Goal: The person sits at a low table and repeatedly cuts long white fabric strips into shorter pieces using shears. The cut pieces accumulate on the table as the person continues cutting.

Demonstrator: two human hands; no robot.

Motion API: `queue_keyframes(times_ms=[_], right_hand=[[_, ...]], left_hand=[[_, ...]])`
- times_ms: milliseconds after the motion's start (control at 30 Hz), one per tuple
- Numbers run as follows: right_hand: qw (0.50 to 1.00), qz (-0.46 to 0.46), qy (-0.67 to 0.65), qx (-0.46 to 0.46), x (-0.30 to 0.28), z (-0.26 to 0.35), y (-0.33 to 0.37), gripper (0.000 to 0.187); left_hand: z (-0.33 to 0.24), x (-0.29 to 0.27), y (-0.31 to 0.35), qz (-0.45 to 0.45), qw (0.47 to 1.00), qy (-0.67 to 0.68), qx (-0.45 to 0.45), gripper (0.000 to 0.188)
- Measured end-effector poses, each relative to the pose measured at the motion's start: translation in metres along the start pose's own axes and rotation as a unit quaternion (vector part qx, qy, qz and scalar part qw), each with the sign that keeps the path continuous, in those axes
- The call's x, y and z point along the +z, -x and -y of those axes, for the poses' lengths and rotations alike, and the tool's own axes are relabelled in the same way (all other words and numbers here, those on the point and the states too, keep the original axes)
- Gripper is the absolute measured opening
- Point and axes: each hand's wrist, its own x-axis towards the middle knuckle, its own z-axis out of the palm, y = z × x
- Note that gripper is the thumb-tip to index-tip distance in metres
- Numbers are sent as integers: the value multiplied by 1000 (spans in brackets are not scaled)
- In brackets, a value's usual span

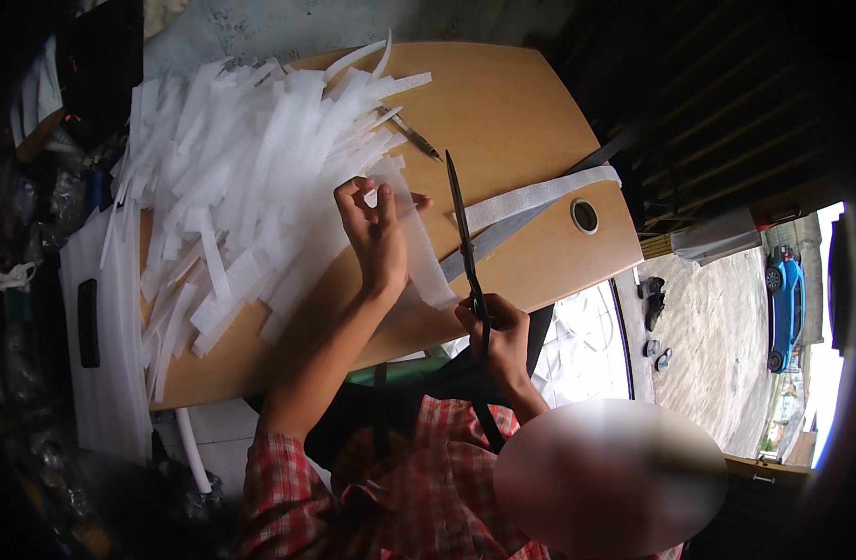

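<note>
My left hand (379,233) is raised over the table with its fingers curled round a white foam strip (422,243). The strip hangs down and to the right, its lower end close to my right hand (502,338). That hand grips black scissors (467,247) by the handles. Their long blades point away from me and look nearly closed. Left of my hands, a large heap of white foam strips (250,159) covers much of the tan table (484,89). Whether my right fingers also touch the strip's end, I cannot tell.
A slim dark pen-like tool (411,133) lies beside the heap. A separate foam strip (549,194) and a grey flat band (507,235) cross the table's right side, near a round cable hole (584,216). Farther right are shoes (654,303) and a blue car (784,308).
</note>
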Motion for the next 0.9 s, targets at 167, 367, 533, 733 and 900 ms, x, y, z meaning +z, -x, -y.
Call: queue_keyframes(times_ms=[167, 367, 533, 733, 900], right_hand=[[999, -41, 16, -21, 7, 4, -8, 27], [998, -7, -52, -15, 6, -1, -12, 24], [992, -22, -121, -40, 4, 11, -16, 21], [992, -63, -97, -59, -5, 28, -24, 25], [991, 91, -45, -90, -35, -1, 8, 75]], left_hand=[[-2, -5, -7, -29, 999, 36, -24, 17], [-1, -4, -6, -24, 996, 66, -53, 20], [-8, 2, 1, 123, 972, 11, -202, 31], [0, -4, 5, 297, 931, -107, -185, 26], [-14, -6, -8, 189, 976, -79, -79, 24]])
